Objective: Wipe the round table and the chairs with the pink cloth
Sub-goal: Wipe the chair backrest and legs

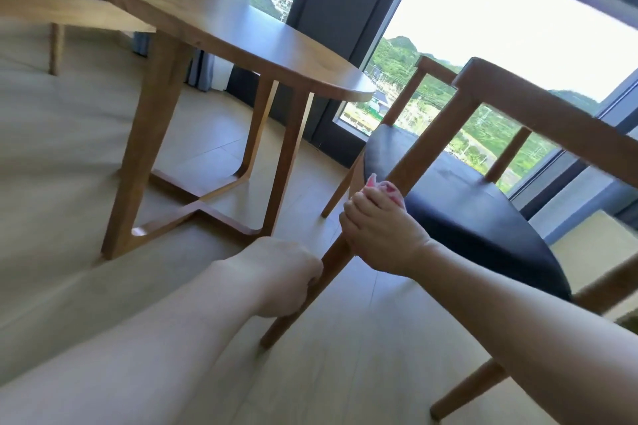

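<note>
The view is steeply tilted. A wooden chair [538,114] with a black padded seat stands on the right. My right hand [379,235] grips the pink cloth [383,188] wrapped against the chair's front leg, just below the seat. My left hand [286,276] holds the same leg lower down, fingers curled round it. The round wooden table [221,28] stands to the left of the chair, beyond both hands.
A second wooden chair [58,10] with a dark seat shows at the upper left behind the table. Floor-to-ceiling windows [500,21] with dark frames and grey curtains run along the back. Pale wood flooring [69,183] stretches left and in front.
</note>
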### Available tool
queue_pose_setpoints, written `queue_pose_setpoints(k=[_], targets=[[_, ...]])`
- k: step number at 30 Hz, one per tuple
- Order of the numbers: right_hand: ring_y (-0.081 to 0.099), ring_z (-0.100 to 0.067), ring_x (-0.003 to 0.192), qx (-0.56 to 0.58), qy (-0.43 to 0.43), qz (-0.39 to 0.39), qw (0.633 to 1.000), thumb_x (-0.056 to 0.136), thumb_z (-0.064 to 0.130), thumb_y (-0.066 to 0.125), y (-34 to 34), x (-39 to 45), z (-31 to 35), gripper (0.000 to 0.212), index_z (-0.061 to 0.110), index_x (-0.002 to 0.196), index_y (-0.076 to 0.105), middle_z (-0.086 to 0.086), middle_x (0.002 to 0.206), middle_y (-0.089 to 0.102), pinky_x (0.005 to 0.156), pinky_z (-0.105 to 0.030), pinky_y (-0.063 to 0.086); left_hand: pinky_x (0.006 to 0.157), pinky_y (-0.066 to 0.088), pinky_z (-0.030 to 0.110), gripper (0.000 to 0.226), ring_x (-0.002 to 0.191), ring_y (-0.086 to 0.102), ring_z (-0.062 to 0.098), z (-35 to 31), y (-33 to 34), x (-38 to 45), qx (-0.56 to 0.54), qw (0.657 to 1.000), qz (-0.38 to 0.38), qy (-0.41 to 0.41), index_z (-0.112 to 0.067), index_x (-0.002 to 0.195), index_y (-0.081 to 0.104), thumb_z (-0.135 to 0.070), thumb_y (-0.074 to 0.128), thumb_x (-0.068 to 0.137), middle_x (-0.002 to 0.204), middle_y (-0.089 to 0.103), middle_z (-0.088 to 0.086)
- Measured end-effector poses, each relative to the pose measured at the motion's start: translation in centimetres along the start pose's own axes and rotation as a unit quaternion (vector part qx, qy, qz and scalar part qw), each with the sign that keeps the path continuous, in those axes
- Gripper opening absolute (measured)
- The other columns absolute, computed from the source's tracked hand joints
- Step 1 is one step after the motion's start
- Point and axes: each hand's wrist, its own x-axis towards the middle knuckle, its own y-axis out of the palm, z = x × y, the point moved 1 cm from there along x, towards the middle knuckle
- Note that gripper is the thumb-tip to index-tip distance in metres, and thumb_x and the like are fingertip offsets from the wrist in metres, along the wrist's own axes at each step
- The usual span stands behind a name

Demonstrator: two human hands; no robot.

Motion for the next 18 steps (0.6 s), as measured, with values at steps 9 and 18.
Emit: queue_pose_setpoints(k=[9, 18], targets=[[0.058, -0.037, 0.106, 0.015, -0.084, -0.024, 0.996, 0.084, 0.030, 0.066, 2.1, -0.1, 3.0, 0.032, 0.009, 0.108, 0.066, -0.012, 0.110, 0.064, 0.106, -0.051, 0.039, 0.080, 0.054, 0.029, 0.022, 0.093, 0.062, 0.018, 0.6, 0.7, -0.5, 0.013, 1.000, -0.009, 0.010, -0.019, 0.114, 0.062, -0.014, 0.048, 0.097, 0.105, 0.064, 0.001], [0.066, -0.032, 0.099, 0.083, -0.001, -0.110, 0.991, 0.064, 0.023, 0.086, -0.1, -1.3, -4.5, 0.031, 0.010, 0.090, 0.076, -0.010, 0.101, 0.072, 0.096, -0.046, 0.035, 0.082, 0.057, 0.030, 0.018, 0.090, 0.063, 0.016, -1.5, -0.3, 0.7, -0.024, 0.999, -0.027, 0.022, -0.019, 0.112, 0.061, -0.016, 0.051, 0.097, 0.102, 0.063, 0.000]])
